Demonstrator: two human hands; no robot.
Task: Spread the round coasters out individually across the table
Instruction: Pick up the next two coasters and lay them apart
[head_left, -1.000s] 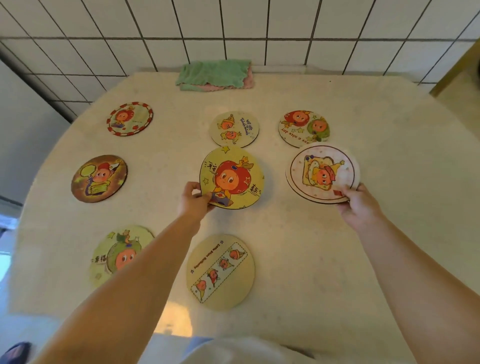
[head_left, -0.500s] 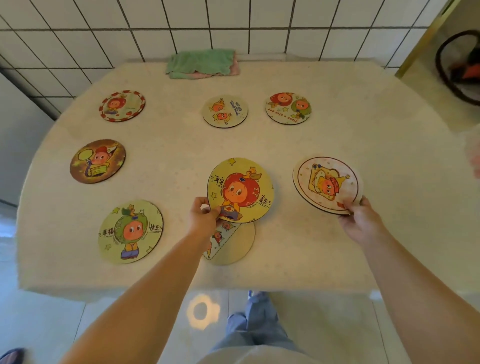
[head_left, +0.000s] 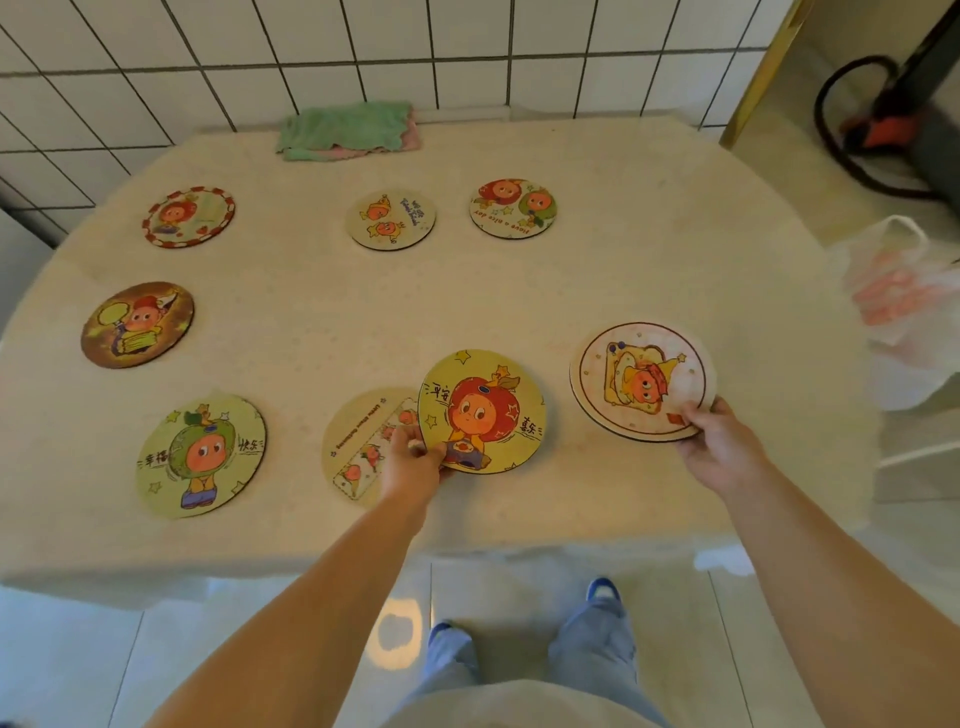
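My left hand (head_left: 413, 462) pinches the lower edge of a yellow coaster with a red-haired figure (head_left: 483, 410), which overlaps a tan coaster with a strip picture (head_left: 358, 447) lying on the table (head_left: 311, 322). My right hand (head_left: 719, 449) grips a small stack of coasters with a pale pink one on top (head_left: 641, 382), near the table's right front. Several coasters lie singly: a green-figure one (head_left: 201, 456), a brown one (head_left: 137, 325), a red-rimmed one (head_left: 189, 216), and two at the back (head_left: 390, 219) (head_left: 513, 208).
A folded green cloth (head_left: 348, 130) lies at the table's far edge against the tiled wall. A white plastic bag (head_left: 904, 312) sits off the table's right side, with a black and orange device (head_left: 893, 124) on the floor beyond. My feet stand below the front edge.
The view has pulled back and tilted down. My left hand has carried the yellow coaster toward the front, over the tan one. My right hand's stack has come nearer the front right.
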